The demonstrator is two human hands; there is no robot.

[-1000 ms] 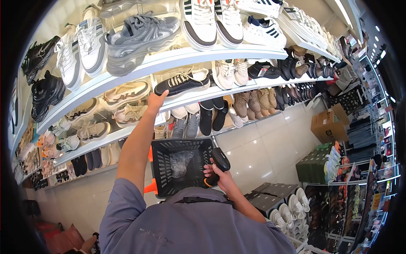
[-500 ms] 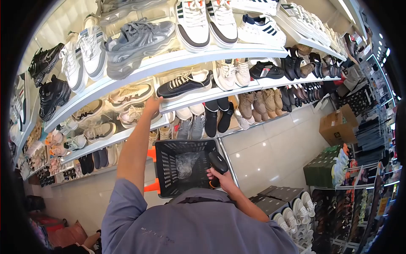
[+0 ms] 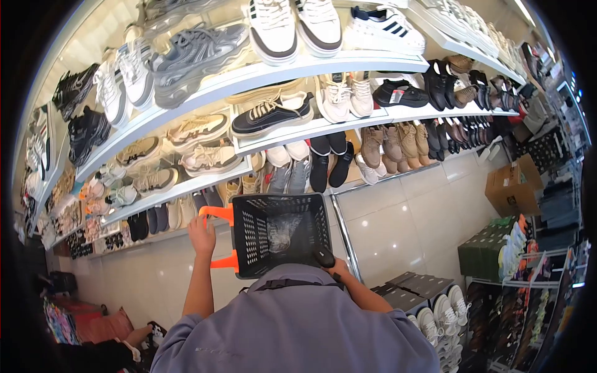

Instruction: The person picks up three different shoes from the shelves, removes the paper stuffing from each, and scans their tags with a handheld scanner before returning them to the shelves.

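Observation:
A black plastic shopping basket [image 3: 247, 264] with an orange handle [image 3: 216, 214] is in front of me, just below the shelves. Crumpled clear plastic [image 3: 280, 233] lies inside it. My left hand [image 3: 202, 235] is closed at the outer end of the handle, and its fingertips are partly hidden. At the basket's right near corner, my right hand [image 3: 337, 268] is wrapped around a black handheld device [image 3: 323, 255], mostly covered by the hand and my body. A black sneaker with pale laces [image 3: 272, 115] sits on the middle shelf beyond the basket.
Shelves [image 3: 311, 138] of shoes curve across the front. White sneakers [image 3: 444, 314] and grey boxes [image 3: 410, 291] stand at the right, with a cardboard box [image 3: 513, 186] farther back. A metal floor rail [image 3: 346, 239] runs right of the basket. Another person's arm [image 3: 138, 336] shows at lower left.
My left hand has left the shelf edge by the black sneaker and come down to the basket handle. My right hand has lowered with the black device, closer to my body.

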